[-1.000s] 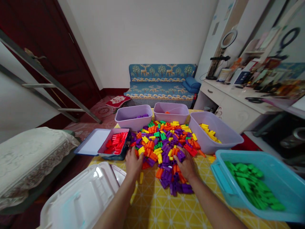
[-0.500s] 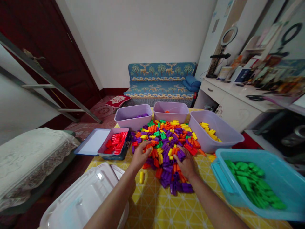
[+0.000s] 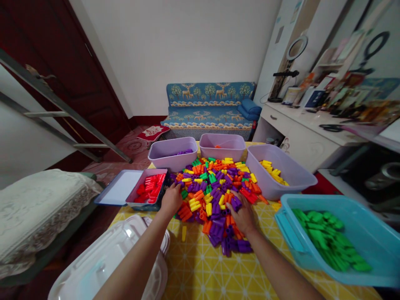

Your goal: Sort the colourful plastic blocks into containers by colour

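A large mixed pile of small plastic tubes (image 3: pixel 214 177) in purple, orange, yellow, green and red lies on the yellow patterned tablecloth (image 3: pixel 203 266). My left hand (image 3: pixel 171 200) is at the pile's left edge, beside the tin of red pieces (image 3: pixel 150 187). Its fingers stretch forward onto the tubes, and I see nothing held in them. On the pile's right side, my right hand (image 3: pixel 243 214) has its thumb and fingers closed around purple tubes (image 3: pixel 236 203). A single yellow tube (image 3: pixel 184 233) lies apart, in front of the pile.
Behind the pile stand lilac bins holding purple (image 3: pixel 171 160), a few orange (image 3: pixel 222 152) and yellow tubes (image 3: pixel 283 193). A turquoise bin (image 3: pixel 290 241) of green pieces is at right. White lids (image 3: pixel 109 258) lie front left. Beyond are a blue sofa (image 3: pixel 211 112) and a ladder (image 3: pixel 71 110).
My left hand has moved left, from the pile's middle to its edge near the red pieces. Orange and yellow tubes it covered now show. My right hand stays in place.
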Tool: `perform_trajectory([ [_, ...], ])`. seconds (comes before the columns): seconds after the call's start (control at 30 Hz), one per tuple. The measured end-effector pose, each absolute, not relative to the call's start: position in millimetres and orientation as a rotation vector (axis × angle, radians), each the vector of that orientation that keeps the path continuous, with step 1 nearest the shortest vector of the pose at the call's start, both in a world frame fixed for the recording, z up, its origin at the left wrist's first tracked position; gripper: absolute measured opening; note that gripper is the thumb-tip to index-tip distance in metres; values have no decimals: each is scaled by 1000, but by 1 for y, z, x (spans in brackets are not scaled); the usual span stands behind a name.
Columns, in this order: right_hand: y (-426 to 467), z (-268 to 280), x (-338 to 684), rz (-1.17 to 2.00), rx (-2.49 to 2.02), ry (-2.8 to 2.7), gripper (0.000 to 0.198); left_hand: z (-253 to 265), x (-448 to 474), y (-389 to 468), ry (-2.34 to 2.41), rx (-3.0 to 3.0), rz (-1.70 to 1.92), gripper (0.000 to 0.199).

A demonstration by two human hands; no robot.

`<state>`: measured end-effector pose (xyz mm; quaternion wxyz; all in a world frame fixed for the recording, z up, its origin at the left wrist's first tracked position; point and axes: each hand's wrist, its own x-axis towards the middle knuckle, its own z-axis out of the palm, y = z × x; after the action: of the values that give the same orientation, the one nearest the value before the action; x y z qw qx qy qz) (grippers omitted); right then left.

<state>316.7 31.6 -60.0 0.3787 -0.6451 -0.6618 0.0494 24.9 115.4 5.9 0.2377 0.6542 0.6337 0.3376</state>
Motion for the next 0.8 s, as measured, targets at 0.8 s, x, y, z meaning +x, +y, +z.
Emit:
perform_trajectory([
  [0.8, 31, -54, 315, 154, -1641, -1667, 45, -11, 34, 122, 1404, 1258, 1021, 35],
])
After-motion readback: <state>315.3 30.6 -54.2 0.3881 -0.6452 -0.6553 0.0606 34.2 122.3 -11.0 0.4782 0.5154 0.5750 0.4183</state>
